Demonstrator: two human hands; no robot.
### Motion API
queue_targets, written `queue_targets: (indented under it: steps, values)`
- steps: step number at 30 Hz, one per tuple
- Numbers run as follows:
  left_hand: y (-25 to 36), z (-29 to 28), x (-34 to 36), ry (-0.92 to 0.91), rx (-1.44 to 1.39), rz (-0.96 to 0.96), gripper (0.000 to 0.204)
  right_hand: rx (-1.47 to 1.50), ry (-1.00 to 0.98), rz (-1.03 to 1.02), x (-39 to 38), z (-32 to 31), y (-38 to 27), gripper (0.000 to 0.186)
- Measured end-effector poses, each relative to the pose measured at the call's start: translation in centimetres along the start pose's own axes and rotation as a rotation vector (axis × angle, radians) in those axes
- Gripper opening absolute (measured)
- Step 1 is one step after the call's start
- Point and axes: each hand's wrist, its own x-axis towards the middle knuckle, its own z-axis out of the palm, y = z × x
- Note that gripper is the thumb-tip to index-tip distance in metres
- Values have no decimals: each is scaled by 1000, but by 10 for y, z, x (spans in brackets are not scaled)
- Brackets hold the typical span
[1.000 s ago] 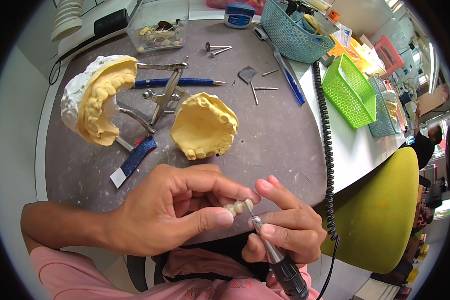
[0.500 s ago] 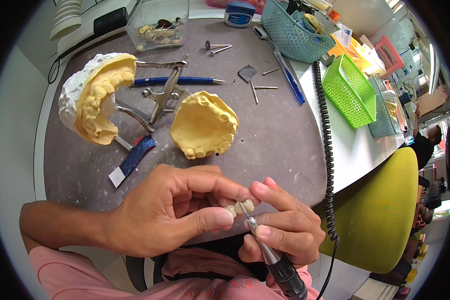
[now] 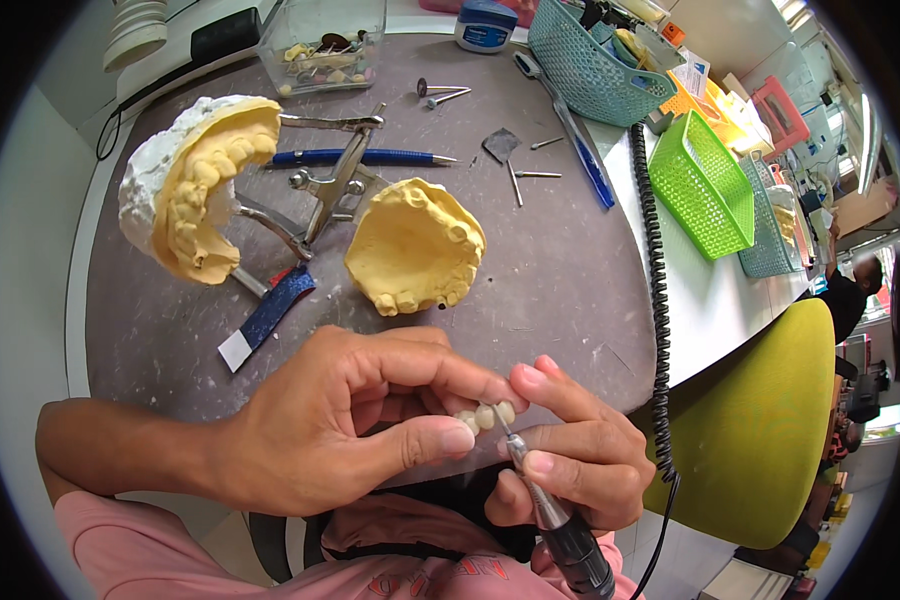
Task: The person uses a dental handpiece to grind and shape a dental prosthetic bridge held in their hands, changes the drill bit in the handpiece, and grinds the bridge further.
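Observation:
Between the thumb and fingers of my left hand (image 3: 320, 430) is a short row of joined tooth-coloured crowns, a dental bridge (image 3: 485, 416). My right hand (image 3: 590, 450) grips a rotary handpiece (image 3: 548, 510) like a pen, its thin bur against or very near the bridge. The right fingertips meet the left ones at the bridge's far end. Beyond my hands lies a yellow plaster dental model (image 3: 410, 250). To its left, a second yellow model on a white plaster base (image 3: 195, 190) is fixed to a metal articulator (image 3: 330, 195).
A blue pen (image 3: 370, 157), a dark blue strip (image 3: 267, 318), loose burs and a toothbrush (image 3: 575, 145) lie on the grey mat. A clear box (image 3: 320, 75) of bits stands behind. Right are a coiled cord (image 3: 652, 300), a green basket (image 3: 695, 190) and a green chair (image 3: 750, 430).
The view has shifted slightly. Both hands hold nearly the same pose, with the handpiece tip still at the bridge; little else differs.

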Motion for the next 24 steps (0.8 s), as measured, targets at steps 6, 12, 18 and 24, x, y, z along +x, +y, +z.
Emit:
queue_targets:
  steps: [6, 12, 18, 24]
  values:
    - [0, 1, -1, 8, -21, 5, 27, -5, 2, 1, 2, 1, -3, 27]
    - [-2, 1, -1, 11, -36, 19, 27, -21, -25, -9, 3, 1, -2, 27]
    - [-2, 1, -1, 25, -49, -5, 27, -23, -45, -7, 3, 1, -1, 27]
    - [-1, 2, 0, 20, -37, 28, 27, 13, -1, 9, 1, -1, -2, 29]
